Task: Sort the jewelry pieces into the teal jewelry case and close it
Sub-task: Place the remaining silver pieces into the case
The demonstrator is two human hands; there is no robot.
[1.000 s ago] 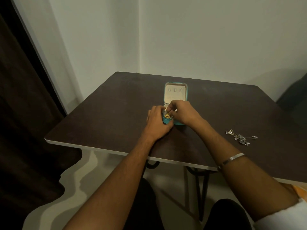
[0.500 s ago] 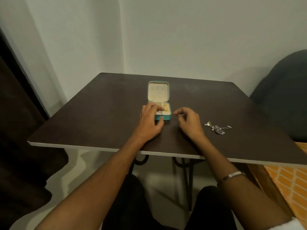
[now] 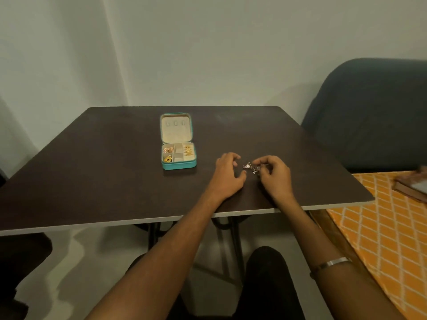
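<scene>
The teal jewelry case (image 3: 178, 165) lies open on the dark table (image 3: 104, 162), its cream lid folded back. Gold pieces (image 3: 188, 150) fill its right compartment, a round patterned piece and a gold one sit in the left ones. To the right of the case lies a silver jewelry cluster (image 3: 251, 167) with a triangular pendant. My left hand (image 3: 227, 174) rests just left of the cluster, fingers apart and curled toward it. My right hand (image 3: 273, 175) is on the cluster's right side, thumb and fingers pinched at its silver pieces.
A dark grey padded chair (image 3: 369, 116) stands at the table's right. An orange patterned cloth (image 3: 381, 239) covers a surface at the lower right, with a brown object (image 3: 413, 188) on it. White walls close in behind the table.
Both hands have left the case and moved right to the silver cluster. The view has swung right, so the case now lies left of my hands.
</scene>
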